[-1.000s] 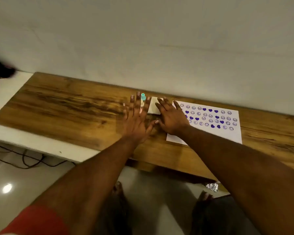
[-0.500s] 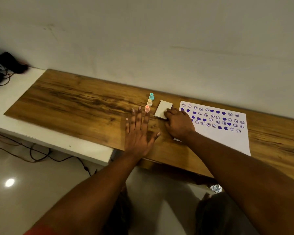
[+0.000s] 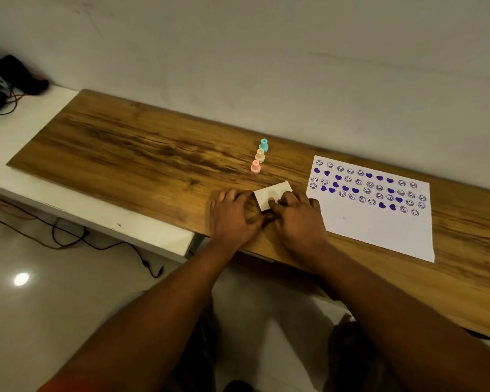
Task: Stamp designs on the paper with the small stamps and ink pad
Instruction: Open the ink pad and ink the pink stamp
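A small white ink pad (image 3: 275, 191), lid shut, lies on the wooden table (image 3: 142, 159) near its front edge. My left hand (image 3: 232, 215) has curled fingers gripping the pad's left end. From the right, my right hand (image 3: 297, 219) holds it, with fingertips curled over its top. Three small stamps stand upright in a row behind the pad: teal (image 3: 263, 145), beige (image 3: 260, 156) and pink (image 3: 255, 166). The white paper (image 3: 379, 227) lies to the right, its upper half covered with rows of purple smileys and hearts.
A white ledge (image 3: 26, 131) runs under the table's left end, with dark gear and wires (image 3: 3, 80) at its far left. Cables (image 3: 77, 239) trail on the glossy floor below. The wall stands right behind the table.
The ink pad has come toward the table's front edge with my right hand. My left hand, flat on the table before, now curls against the pad's left end.
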A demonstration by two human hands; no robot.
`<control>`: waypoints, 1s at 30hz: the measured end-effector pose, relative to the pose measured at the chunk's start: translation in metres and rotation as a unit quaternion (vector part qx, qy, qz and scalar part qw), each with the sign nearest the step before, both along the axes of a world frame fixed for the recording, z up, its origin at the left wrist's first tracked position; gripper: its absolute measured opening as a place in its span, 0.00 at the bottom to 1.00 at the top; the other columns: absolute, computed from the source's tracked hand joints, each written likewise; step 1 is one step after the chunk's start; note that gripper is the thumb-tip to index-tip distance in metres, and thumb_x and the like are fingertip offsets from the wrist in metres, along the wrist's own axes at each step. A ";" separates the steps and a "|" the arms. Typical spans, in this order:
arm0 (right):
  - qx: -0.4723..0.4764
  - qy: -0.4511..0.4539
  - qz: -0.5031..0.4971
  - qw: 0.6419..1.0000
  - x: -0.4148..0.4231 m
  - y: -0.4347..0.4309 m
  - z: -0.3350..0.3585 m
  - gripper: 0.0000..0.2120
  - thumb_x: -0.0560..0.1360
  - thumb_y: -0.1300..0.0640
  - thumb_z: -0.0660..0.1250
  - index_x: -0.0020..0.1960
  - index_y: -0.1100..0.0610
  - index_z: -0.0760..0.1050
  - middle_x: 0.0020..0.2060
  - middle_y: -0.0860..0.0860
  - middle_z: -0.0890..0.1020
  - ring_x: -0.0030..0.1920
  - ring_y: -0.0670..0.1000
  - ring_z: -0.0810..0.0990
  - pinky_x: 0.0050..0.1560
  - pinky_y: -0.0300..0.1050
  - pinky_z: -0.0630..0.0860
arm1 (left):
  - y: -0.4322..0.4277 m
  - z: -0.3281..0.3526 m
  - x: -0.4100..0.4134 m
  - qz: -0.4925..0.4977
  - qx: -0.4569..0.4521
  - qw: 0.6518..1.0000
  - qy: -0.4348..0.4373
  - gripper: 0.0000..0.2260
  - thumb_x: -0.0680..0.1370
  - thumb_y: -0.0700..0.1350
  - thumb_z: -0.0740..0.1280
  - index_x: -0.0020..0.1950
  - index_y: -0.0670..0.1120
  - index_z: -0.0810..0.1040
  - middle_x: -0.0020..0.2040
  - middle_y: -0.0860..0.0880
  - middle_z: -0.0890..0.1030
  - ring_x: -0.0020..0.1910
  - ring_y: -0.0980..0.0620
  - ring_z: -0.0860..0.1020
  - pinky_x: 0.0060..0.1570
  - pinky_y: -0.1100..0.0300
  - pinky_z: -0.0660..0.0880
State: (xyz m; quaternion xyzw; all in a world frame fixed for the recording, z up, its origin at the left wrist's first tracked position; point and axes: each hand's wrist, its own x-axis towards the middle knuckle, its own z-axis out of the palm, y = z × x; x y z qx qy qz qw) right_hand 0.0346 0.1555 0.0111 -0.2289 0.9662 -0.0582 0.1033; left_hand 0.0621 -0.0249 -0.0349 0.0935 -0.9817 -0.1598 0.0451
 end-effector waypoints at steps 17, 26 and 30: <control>-0.156 -0.049 0.129 0.978 -0.059 0.039 -0.009 0.22 0.77 0.43 0.73 0.71 0.42 0.78 0.74 0.47 0.77 0.71 0.51 0.77 0.65 0.52 0.78 | -0.029 0.024 -0.040 -0.137 0.064 0.986 -0.064 0.35 0.69 0.63 0.80 0.73 0.56 0.75 0.57 0.53 0.83 0.53 0.54 0.78 0.44 0.58 0.74; -0.177 -0.050 0.120 0.976 -0.066 0.044 -0.014 0.25 0.77 0.44 0.75 0.72 0.45 0.78 0.73 0.43 0.77 0.69 0.47 0.78 0.56 0.41 0.79 | -0.030 0.021 -0.040 -0.141 0.054 0.986 -0.068 0.35 0.68 0.65 0.79 0.71 0.57 0.75 0.56 0.55 0.83 0.51 0.58 0.74 0.39 0.60 0.67; -0.171 -0.072 0.127 0.974 -0.069 0.046 -0.015 0.24 0.78 0.42 0.72 0.73 0.45 0.77 0.72 0.42 0.78 0.59 0.42 0.80 0.47 0.29 0.70 | -0.034 0.021 -0.039 -0.150 0.077 0.984 -0.065 0.33 0.67 0.63 0.80 0.69 0.56 0.77 0.55 0.55 0.82 0.52 0.56 0.77 0.42 0.59 0.69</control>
